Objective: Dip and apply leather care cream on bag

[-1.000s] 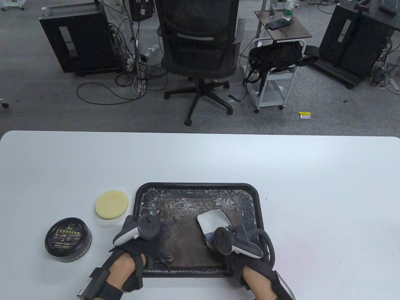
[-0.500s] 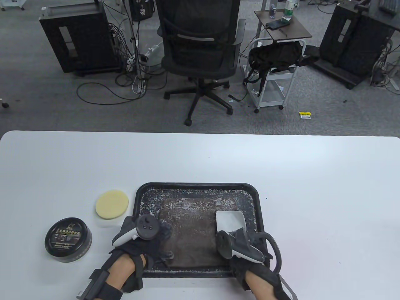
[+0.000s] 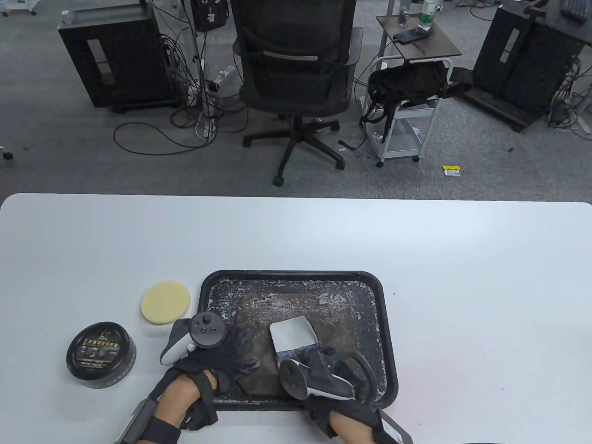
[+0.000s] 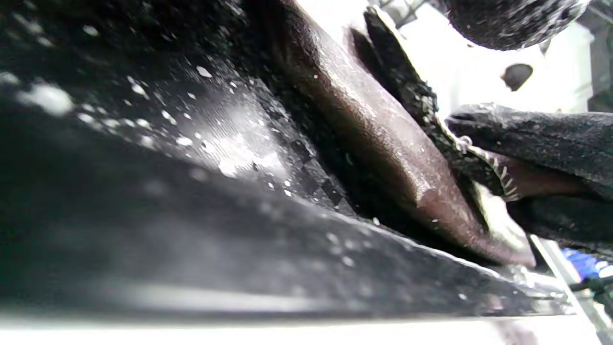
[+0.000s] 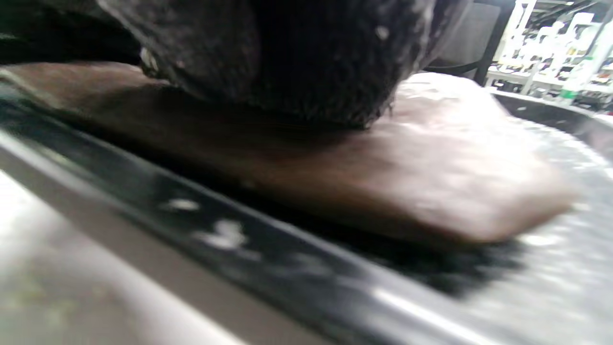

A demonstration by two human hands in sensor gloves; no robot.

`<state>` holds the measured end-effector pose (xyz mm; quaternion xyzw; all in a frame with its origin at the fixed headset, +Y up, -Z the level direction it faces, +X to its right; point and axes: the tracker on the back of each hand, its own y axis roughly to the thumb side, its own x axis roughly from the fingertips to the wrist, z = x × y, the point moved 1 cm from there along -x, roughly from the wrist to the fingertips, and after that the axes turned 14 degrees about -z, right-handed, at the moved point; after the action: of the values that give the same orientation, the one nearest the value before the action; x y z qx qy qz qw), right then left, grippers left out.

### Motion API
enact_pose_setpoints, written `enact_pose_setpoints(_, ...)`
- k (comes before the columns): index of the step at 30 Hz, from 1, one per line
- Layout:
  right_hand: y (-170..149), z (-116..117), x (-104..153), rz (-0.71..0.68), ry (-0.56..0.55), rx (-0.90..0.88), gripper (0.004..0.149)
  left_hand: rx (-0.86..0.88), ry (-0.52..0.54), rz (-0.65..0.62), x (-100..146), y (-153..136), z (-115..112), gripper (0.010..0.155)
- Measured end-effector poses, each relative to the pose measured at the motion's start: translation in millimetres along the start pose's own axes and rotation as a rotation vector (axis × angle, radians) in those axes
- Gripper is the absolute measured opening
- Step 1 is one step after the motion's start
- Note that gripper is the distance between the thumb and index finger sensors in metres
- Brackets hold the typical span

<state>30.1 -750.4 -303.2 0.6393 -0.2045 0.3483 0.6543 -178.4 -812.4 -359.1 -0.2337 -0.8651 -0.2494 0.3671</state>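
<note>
On the left of the table [image 3: 416,259] stands the round black tin of cream [image 3: 101,354], with its lid on. At about 1 o'clock from the tin, close to it, lies the round yellow sponge [image 3: 165,302], flat on the table and untouched.

Next comes the black tray [image 3: 389,323], speckled with white residue. The brown leather bag [image 3: 296,319] lies flat inside it; the left wrist view shows its brown surface [image 4: 378,134] with small white specks.

The left hand [image 3: 222,351] is at the 9 o'clock side of the bag. Its fingers seem to rest on the bag's left edge to keep it steady, but I cannot tell if they curl around the edge or only press on it.

The right hand [image 3: 319,365] is over the bag, toward 6 o'clock. It holds a white cloth [image 3: 293,335] that lies on the leather and sticks out toward 12 o'clock. The glove hides the fingers there, so how exactly they hold the cloth is not clear. In the right wrist view the gloved hand [image 5: 287,62] lies down on the bag.

I judge that the step in hand is the applying: the cloth is rubbed over the leather while the other hand fixes the bag. The upper part of the bag, toward 12 o'clock, looks less covered. The next move probably calls for even pressure and strokes toward that far side, and more cream would first require opening the tin
</note>
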Motion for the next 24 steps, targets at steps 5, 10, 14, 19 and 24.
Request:
enact_pose_setpoints(5, 19, 0, -12, -0.066, -0.031, -0.013, 0.059, 0.020, 0.022, -0.001, -1, -1, 0, 0.095)
enact_pose_setpoints(10, 37, 0, -21, -0.127, -0.079, -0.054, 0.058, 0.059, 0.042, -0.002, -1, -2, 1, 0.097)
enact_pose_setpoints(14, 46, -1, -25, -0.163, -0.104, -0.040, 0.057, 0.079, 0.049, -0.004, -1, -3, 1, 0.098)
enact_pose_setpoints(19, 50, -1, -24, -0.222, -0.107, -0.076, 0.057, 0.073, 0.047, 0.000, -1, -3, 1, 0.098)
enact_pose_setpoints(24, 46, -1, -20, -0.257, -0.066, -0.098, 0.056, 0.065, 0.043, 0.005, 0, -3, 2, 0.097)
